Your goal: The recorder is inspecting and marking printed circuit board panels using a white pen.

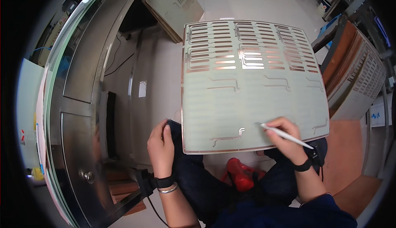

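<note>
A large pale green panel (247, 104) with copper strip patterns lies across my knees, its upper half full of copper tracks. My right hand (284, 139) rests on the panel's near right part and grips a thin white pen-like tool (284, 134), whose tip touches the surface. My left hand (161, 147) sits on my left knee beside the panel's near left corner, fingers curled over the dark trouser cloth, with nothing else held. Both wrists wear black bands; the left one also has a metal bangle.
A stainless steel cabinet (82, 104) with doors stands close on the left. More patterned panels lean against it at the top (173, 5) and stand stacked on the right (359, 75). A red tool (239, 176) lies on the floor between my legs.
</note>
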A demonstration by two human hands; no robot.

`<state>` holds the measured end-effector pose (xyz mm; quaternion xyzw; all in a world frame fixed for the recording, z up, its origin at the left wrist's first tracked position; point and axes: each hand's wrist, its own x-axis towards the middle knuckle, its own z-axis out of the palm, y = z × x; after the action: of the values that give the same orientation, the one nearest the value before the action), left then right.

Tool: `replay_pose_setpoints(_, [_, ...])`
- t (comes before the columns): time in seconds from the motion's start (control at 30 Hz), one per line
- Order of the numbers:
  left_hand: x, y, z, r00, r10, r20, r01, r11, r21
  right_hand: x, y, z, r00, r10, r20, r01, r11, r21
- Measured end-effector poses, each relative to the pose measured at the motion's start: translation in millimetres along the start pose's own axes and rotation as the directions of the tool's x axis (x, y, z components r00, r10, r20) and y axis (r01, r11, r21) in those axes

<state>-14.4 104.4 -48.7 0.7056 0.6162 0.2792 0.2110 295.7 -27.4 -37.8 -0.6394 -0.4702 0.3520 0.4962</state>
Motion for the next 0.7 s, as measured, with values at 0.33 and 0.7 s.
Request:
replay_pose_setpoints(0.33, [1,19,38,0.949,-0.174,0.261,0.27,0.877,-0.397,47,-21,67,0.952,-0.023,0.305,0.056,0.993,-0.101])
replay_pose_setpoints(0.7, [2,27,32,0.949,-0.156,0.275,0.235,0.93,-0.284,55,-18,64,0.921,0.097,0.377,-0.086,0.995,-0.044])
